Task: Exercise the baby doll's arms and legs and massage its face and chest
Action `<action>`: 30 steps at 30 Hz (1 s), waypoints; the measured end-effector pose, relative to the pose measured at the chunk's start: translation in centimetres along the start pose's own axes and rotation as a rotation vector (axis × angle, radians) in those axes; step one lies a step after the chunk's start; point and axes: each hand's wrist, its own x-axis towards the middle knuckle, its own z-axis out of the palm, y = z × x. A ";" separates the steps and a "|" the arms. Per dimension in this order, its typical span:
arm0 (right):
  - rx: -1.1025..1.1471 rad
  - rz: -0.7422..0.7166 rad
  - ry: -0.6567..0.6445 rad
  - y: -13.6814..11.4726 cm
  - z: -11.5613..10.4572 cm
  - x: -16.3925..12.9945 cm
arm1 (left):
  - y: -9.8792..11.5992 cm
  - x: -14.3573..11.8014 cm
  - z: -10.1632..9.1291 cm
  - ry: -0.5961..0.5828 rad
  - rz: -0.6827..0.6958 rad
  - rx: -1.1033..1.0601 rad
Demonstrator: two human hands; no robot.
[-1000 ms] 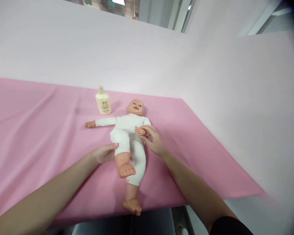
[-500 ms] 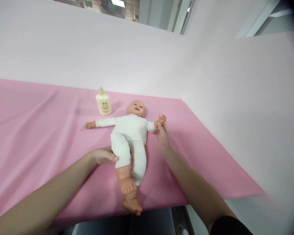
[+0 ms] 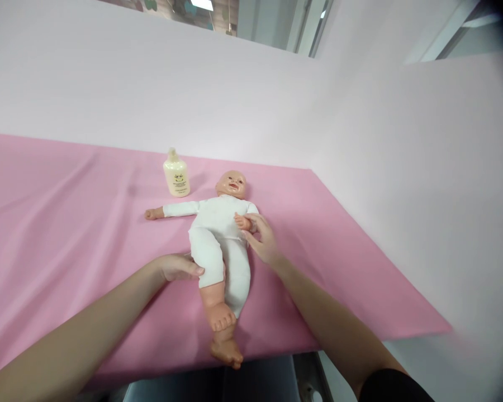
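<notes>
A baby doll [image 3: 220, 216] with a white cloth body lies on its back, head away from me and feet near the front edge. My left hand [image 3: 181, 267] grips the doll's leg on the left side, thumb on top and the other fingers hidden beneath it. On the right side my right hand [image 3: 263, 239] is closed around the doll's forearm near the wrist. That arm is bent, and its small hand [image 3: 243, 222] rests over the belly. The doll's other arm [image 3: 180, 209] stretches out to the left.
A pale yellow pump bottle [image 3: 177, 177] stands upright left of the doll's head. The pink cover [image 3: 88, 223] on the table has creases at the left. White walls [image 3: 151, 95] rise behind and to the right, with a window [image 3: 268, 22] at the top.
My right hand has moved left and folded the doll's arm in from the side to across its belly. My left hand stays on the leg.
</notes>
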 end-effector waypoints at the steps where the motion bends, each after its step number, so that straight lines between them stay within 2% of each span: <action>1: -0.045 -0.038 -0.030 -0.1 0.0 -0.1 | -0.1 0.0 0.0 0.001 -0.018 -0.032; 3: -0.084 -0.066 -0.058 -0.1 0.0 -0.1 | -0.2 0.0 -0.1 0.006 -0.047 -0.092; 5: -0.058 -0.030 -0.040 0.2 -0.1 0.0 | -0.4 0.0 -0.2 0.013 -0.055 -0.112; 10: 0.152 0.136 0.058 1.3 0.0 0.4 | -0.6 -0.1 -0.4 0.029 -0.059 -0.124; 16: 0.374 0.286 0.145 0.8 -0.2 0.9 | -0.9 -0.2 -0.5 0.058 -0.078 -0.113; 20: 0.381 0.322 0.197 0.5 -0.5 1.1 | -1.0 -0.2 -0.4 0.082 -0.097 -0.105; 30: 0.332 0.306 0.155 0.5 0.0 0.7 | -1.1 -0.3 -0.5 0.079 -0.082 -0.106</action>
